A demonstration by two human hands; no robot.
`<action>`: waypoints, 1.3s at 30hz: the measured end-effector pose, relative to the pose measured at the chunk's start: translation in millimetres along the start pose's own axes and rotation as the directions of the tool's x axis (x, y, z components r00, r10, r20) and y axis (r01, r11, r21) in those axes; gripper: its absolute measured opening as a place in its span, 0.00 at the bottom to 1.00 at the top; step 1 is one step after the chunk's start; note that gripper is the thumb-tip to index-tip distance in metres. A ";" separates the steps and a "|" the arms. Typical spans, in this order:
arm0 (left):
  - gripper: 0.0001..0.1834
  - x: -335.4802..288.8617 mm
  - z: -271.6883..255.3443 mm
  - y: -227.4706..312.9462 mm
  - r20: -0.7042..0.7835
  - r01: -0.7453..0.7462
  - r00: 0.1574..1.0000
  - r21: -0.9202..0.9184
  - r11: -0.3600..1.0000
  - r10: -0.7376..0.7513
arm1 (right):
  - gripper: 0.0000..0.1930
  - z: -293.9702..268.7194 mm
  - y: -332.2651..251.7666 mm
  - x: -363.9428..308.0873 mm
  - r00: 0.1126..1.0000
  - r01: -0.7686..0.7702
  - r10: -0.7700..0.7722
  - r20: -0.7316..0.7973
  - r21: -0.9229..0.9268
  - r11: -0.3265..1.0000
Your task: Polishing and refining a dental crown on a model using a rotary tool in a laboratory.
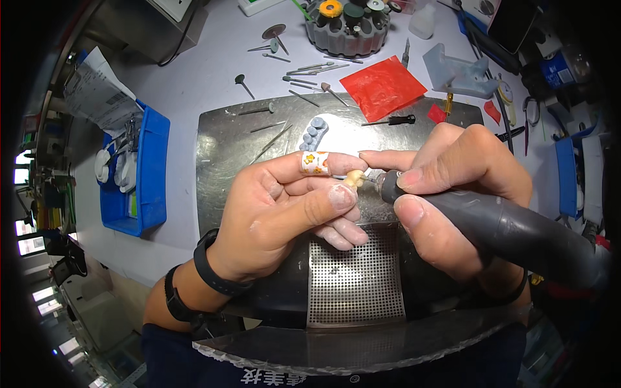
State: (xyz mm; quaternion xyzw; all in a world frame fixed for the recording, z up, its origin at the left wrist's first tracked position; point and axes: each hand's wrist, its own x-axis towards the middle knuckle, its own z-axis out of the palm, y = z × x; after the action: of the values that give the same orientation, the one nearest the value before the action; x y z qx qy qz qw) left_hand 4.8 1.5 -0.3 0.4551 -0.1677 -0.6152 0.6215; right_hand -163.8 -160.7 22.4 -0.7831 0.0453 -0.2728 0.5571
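Note:
My left hand pinches a small cream tooth-shaped piece between thumb and fingers; a patterned plaster wraps the index finger. My right hand grips a dark grey rotary handpiece, whose thin tip meets the small piece. Both hands hover over a metal work plate above a perforated grille. A pale blue model with round bumps lies on the plate just beyond my left fingers.
A round grey holder of grinding bits stands at the back, with several loose burs scattered before it. A red sheet lies beside a pale plastic stand. A blue tray sits at left.

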 end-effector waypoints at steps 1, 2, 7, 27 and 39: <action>0.23 -0.3 0.0 0.3 0.003 0.004 1.000 0.000 1.000 -0.004 | 0.08 -0.6 0.1 -0.3 1.000 0.000 0.000 0.001 -0.001 1.000; 0.23 -0.5 0.0 0.4 0.006 0.009 1.000 0.001 1.000 -0.009 | 0.08 -1.7 0.3 -0.8 1.000 -0.008 0.008 0.008 -0.018 1.000; 0.22 -0.2 -0.8 0.9 0.023 0.007 1.000 0.002 1.000 -0.007 | 0.08 -2.8 1.3 0.5 0.999 -0.043 0.043 0.016 0.021 0.999; 0.21 0.5 -2.2 -1.1 0.033 0.007 0.999 -0.027 1.000 -0.006 | 0.07 -0.9 5.5 -0.7 1.000 -0.001 0.001 0.013 0.031 1.000; 0.21 0.3 -1.8 -1.3 0.033 0.009 0.999 -0.004 1.000 -0.009 | 0.07 -3.1 3.6 -0.2 1.000 -0.006 0.005 0.031 0.016 1.000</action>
State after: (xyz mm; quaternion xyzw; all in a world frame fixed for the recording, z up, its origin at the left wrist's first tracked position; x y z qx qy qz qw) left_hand 5.4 2.1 -2.4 0.4444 -0.1748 -0.6257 0.6169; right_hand -164.6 -164.6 19.7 -0.7825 0.0366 -0.2594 0.5649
